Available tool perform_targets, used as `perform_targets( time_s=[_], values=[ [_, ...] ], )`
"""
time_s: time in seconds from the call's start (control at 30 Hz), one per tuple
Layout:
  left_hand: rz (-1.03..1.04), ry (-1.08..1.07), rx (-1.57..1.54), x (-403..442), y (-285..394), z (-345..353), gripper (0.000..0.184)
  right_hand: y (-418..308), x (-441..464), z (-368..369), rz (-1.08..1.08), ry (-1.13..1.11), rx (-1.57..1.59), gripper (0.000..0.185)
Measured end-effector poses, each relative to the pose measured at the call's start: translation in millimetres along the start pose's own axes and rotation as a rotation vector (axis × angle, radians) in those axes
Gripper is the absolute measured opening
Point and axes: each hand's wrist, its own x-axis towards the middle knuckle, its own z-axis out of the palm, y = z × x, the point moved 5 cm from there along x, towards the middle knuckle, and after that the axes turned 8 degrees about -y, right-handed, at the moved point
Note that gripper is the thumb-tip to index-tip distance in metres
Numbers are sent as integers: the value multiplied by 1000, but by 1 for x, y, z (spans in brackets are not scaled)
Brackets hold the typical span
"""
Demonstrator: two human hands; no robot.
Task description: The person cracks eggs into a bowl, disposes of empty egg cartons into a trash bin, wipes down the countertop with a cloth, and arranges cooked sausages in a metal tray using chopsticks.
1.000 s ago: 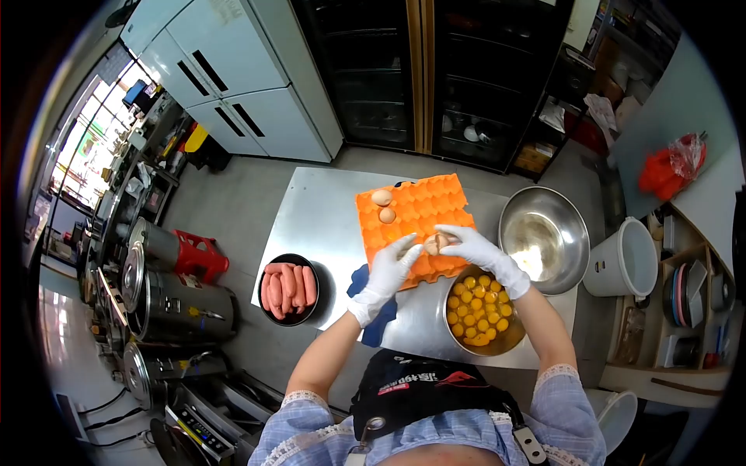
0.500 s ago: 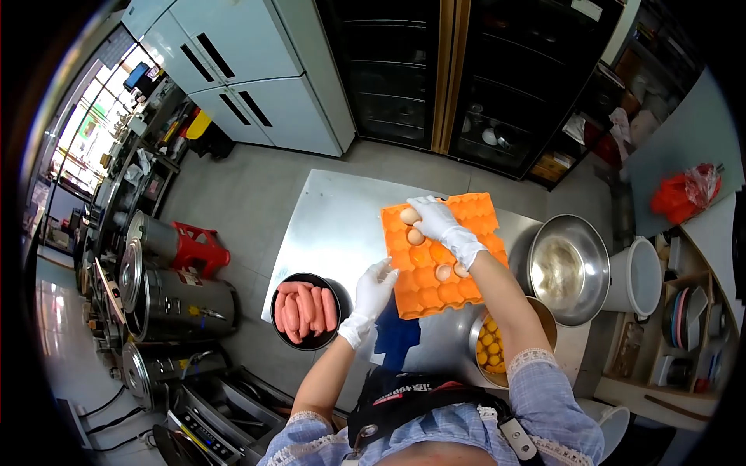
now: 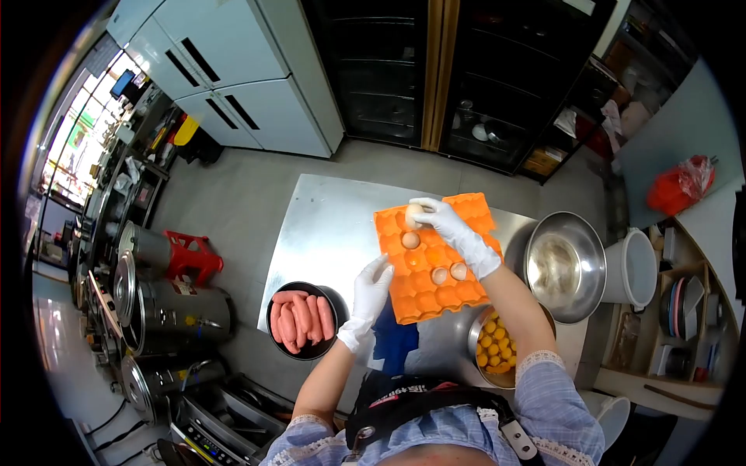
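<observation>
My right hand (image 3: pixel 444 220), in a white glove, has its fingers round an egg (image 3: pixel 414 216) at the upper left of the orange egg tray (image 3: pixel 432 298). Just below, another egg (image 3: pixel 410 240) sits in the tray. Two pieces of eggshell (image 3: pixel 458 271) lie lower in the tray. My left hand (image 3: pixel 374 288), gloved too, is beside the tray's left edge, fingers apart and holding nothing. A metal bowl of egg yolks (image 3: pixel 495 346) stands under my right forearm, which partly hides it.
A black bowl of sausages (image 3: pixel 301 320) stands left on the metal table (image 3: pixel 311 225). A large steel bowl (image 3: pixel 565 267) is at the right, with a white bucket (image 3: pixel 639 269) beyond it. Blue cloth (image 3: pixel 395 339) lies near the front edge. Steel pots and a red stool (image 3: pixel 191 256) are further left.
My right hand has gone from the shells to the upper-left egg and taken hold of it, lifting it slightly. The shells now rest in the tray. My left hand has drawn back from the tray's middle.
</observation>
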Motion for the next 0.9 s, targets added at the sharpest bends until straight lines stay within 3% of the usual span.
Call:
perform_targets(
  time_s=[0.13, 0.23, 0.53, 0.67, 0.9],
  values=[
    [117, -43, -35, -1, 39, 39, 39, 0, -64, 0, 3, -83, 372, 37],
    [49, -194, -18, -12, 61, 72, 41, -7, -121, 4, -34, -13, 441, 32],
    [298, -430, 268, -62, 67, 149, 44, 9, -244, -15, -146, 115, 186, 41],
    [218, -547, 244, -85, 69, 174, 43, 7, -290, -19, -94, 160, 14, 36],
    [256, -628, 347, -122, 73, 207, 42, 34, -339, -25, -88, 218, 84, 36]
  ],
)
